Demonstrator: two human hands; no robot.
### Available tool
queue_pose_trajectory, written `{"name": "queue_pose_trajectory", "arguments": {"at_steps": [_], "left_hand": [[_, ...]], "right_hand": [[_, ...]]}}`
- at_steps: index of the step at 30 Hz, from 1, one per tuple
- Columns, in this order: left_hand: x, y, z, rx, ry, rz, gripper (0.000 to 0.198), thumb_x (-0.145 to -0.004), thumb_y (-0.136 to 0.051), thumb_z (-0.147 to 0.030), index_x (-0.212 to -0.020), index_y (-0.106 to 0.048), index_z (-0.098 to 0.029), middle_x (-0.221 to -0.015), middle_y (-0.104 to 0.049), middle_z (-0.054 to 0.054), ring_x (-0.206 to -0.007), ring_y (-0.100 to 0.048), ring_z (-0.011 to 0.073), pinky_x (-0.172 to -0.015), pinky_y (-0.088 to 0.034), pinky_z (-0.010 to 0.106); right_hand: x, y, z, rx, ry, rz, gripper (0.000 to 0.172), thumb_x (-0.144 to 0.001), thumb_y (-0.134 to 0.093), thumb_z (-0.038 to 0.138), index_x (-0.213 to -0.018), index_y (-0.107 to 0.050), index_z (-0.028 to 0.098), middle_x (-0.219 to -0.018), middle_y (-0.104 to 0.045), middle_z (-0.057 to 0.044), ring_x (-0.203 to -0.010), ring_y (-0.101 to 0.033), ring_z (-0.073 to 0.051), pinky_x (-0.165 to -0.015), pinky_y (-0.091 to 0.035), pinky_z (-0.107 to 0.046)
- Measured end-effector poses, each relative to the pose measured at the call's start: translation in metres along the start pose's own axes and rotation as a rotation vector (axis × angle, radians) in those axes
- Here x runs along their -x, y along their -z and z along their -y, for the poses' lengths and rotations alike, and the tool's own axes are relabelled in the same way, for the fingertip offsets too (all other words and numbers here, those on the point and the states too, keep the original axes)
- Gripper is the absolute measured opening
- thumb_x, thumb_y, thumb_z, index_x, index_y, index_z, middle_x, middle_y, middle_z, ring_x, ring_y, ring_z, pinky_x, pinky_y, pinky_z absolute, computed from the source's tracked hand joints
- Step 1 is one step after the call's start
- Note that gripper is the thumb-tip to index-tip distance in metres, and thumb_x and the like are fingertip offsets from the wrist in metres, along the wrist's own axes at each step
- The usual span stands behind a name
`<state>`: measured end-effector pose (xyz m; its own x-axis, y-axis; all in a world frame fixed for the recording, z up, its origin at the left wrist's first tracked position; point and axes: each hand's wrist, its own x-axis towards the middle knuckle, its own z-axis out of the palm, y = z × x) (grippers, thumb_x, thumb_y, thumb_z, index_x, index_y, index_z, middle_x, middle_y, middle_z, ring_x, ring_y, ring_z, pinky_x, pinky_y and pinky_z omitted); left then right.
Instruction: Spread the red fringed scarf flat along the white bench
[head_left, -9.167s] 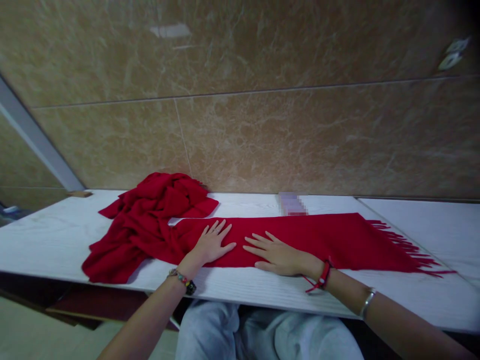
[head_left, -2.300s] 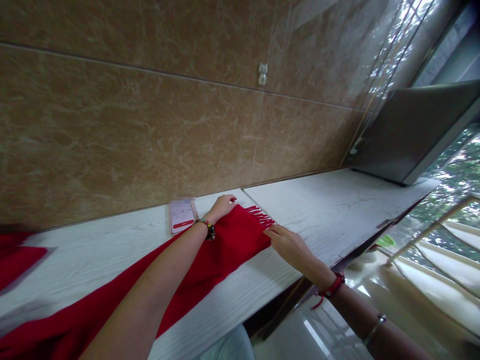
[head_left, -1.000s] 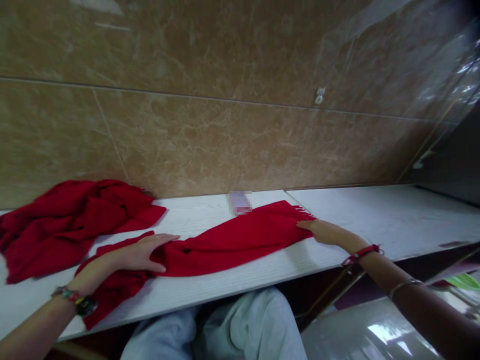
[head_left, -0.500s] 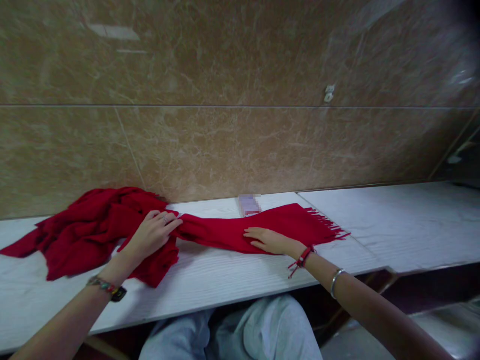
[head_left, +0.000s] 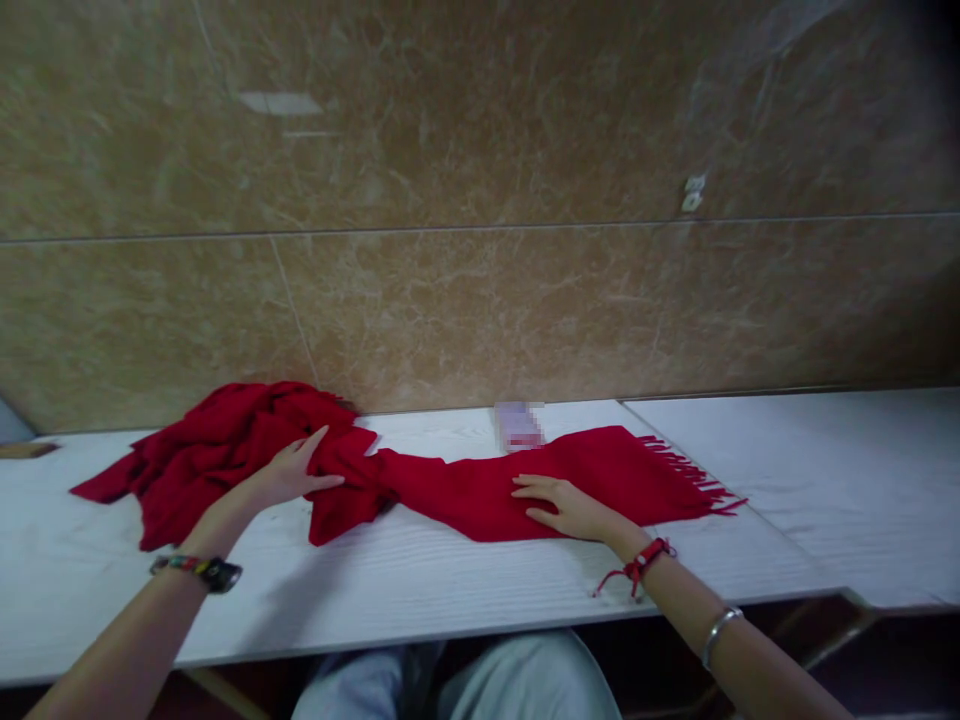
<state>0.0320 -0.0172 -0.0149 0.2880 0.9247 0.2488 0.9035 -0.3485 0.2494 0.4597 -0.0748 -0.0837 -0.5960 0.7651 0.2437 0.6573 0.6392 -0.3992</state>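
A long red scarf (head_left: 465, 487) lies across the white table (head_left: 420, 590). Its fringed end (head_left: 686, 475) points right and its other end is bunched in a heap (head_left: 217, 450) at the left. My left hand (head_left: 289, 475) rests on the edge of the heap with fingers stretched out, thumb over a fold. My right hand (head_left: 566, 505) lies flat on the stretched-out part of the scarf, fingers spread, pressing it to the table.
A small blurred card (head_left: 519, 425) lies by the wall behind the scarf. A tiled brown wall (head_left: 480, 220) rises right behind the table. A seam (head_left: 675, 450) divides the tabletop at the right. My knees in light trousers (head_left: 465, 685) show under the front edge.
My left hand has slid left along the scarf into the heap and its fingers have opened out. My right hand stays flat on the scarf near the fringe. The view has shifted slightly.
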Motion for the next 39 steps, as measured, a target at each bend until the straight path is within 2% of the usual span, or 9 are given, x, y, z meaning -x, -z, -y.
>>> {"name": "queue_pose_trajectory", "arguments": {"at_steps": [4, 8, 12, 16, 19, 23, 31, 35, 39], "left_hand": [[0.003, -0.012, 0.006, 0.371, 0.018, 0.177, 0.068, -0.064, -0.057, -0.045, -0.122, -0.04, -0.014, -0.109, -0.06, 0.009, -0.097, -0.056, 0.0238, -0.084, -0.046, 0.036], [0.008, 0.009, -0.007, 0.024, 0.012, -0.201, 0.044, -0.07, -0.047, -0.023, -0.113, -0.05, -0.013, -0.108, -0.058, 0.009, -0.1, -0.053, 0.026, -0.091, -0.04, 0.039], [0.026, 0.041, 0.006, -0.395, 0.061, -0.514, 0.05, -0.074, -0.034, -0.008, -0.124, -0.04, -0.016, -0.111, -0.053, 0.006, -0.108, -0.045, 0.0289, -0.093, -0.035, 0.043], [0.043, 0.041, 0.044, -0.572, 0.059, -0.213, 0.039, -0.076, -0.029, -0.006, -0.105, -0.054, -0.013, -0.098, -0.058, 0.007, -0.096, -0.052, 0.028, -0.081, -0.042, 0.041], [0.039, 0.035, 0.053, -0.548, 0.087, -0.213, 0.04, -0.072, -0.032, -0.005, -0.105, -0.055, -0.011, -0.101, -0.057, 0.012, -0.093, -0.053, 0.0275, -0.077, -0.044, 0.039], [0.016, 0.027, 0.013, -0.303, -0.051, -0.365, 0.044, -0.075, -0.032, -0.011, -0.117, -0.047, -0.012, -0.111, -0.053, 0.013, -0.105, -0.048, 0.0233, -0.094, -0.035, 0.033], [-0.016, -0.04, -0.08, -0.145, -0.494, 0.252, 0.054, -0.081, -0.047, -0.039, -0.131, -0.033, -0.023, -0.139, -0.031, 0.008, -0.128, -0.024, 0.0225, -0.102, -0.024, 0.037], [-0.035, -0.056, -0.104, -0.135, -0.505, 0.431, 0.052, -0.077, -0.054, -0.031, -0.126, -0.041, -0.019, -0.123, -0.051, 0.008, -0.11, -0.047, 0.0214, -0.095, -0.032, 0.033], [-0.044, -0.044, -0.117, -0.124, -0.505, 0.459, 0.027, -0.073, -0.049, -0.015, -0.097, -0.06, -0.016, -0.091, -0.063, 0.005, -0.081, -0.057, 0.0157, -0.074, -0.042, 0.024]], "right_hand": [[0.001, -0.002, -0.001, -0.02, -0.004, -0.011, 0.034, -0.083, -0.045, 0.028, -0.115, -0.056, 0.021, -0.127, -0.048, -0.007, -0.118, -0.042, -0.018, -0.1, -0.033, -0.036], [0.002, -0.005, -0.002, -0.003, -0.001, -0.023, 0.033, -0.083, -0.045, 0.026, -0.115, -0.056, 0.021, -0.127, -0.048, -0.006, -0.118, -0.042, -0.019, -0.1, -0.033, -0.037], [0.002, -0.006, -0.002, 0.013, 0.01, -0.022, 0.034, -0.084, -0.043, 0.022, -0.115, -0.055, 0.022, -0.126, -0.049, -0.006, -0.118, -0.042, -0.018, -0.1, -0.033, -0.037], [0.002, -0.007, -0.003, 0.022, 0.014, -0.016, 0.034, -0.084, -0.044, 0.024, -0.115, -0.055, 0.02, -0.126, -0.049, -0.007, -0.118, -0.041, -0.018, -0.101, -0.033, -0.036], [0.002, -0.008, -0.004, 0.023, 0.018, -0.027, 0.034, -0.084, -0.045, 0.025, -0.115, -0.055, 0.02, -0.126, -0.049, -0.008, -0.118, -0.042, -0.018, -0.1, -0.034, -0.036], [0.001, -0.007, 0.001, 0.032, 0.01, -0.029, 0.034, -0.085, -0.043, 0.029, -0.115, -0.056, 0.018, -0.124, -0.051, -0.008, -0.118, -0.042, -0.019, -0.1, -0.033, -0.037], [0.003, -0.004, 0.009, 0.025, 0.058, -0.03, 0.036, -0.077, -0.057, 0.035, -0.109, -0.06, 0.019, -0.121, -0.053, -0.01, -0.114, -0.045, -0.021, -0.098, -0.034, -0.037], [0.003, -0.006, 0.007, -0.025, 0.101, -0.071, 0.023, -0.076, -0.057, 0.026, -0.097, -0.065, 0.018, -0.109, -0.06, -0.009, -0.105, -0.052, -0.02, -0.094, -0.038, -0.036], [0.004, -0.002, 0.009, -0.078, 0.071, -0.082, 0.03, -0.074, -0.06, 0.025, -0.103, -0.061, 0.019, -0.105, -0.061, -0.008, -0.1, -0.054, -0.02, -0.092, -0.039, -0.037]]}}
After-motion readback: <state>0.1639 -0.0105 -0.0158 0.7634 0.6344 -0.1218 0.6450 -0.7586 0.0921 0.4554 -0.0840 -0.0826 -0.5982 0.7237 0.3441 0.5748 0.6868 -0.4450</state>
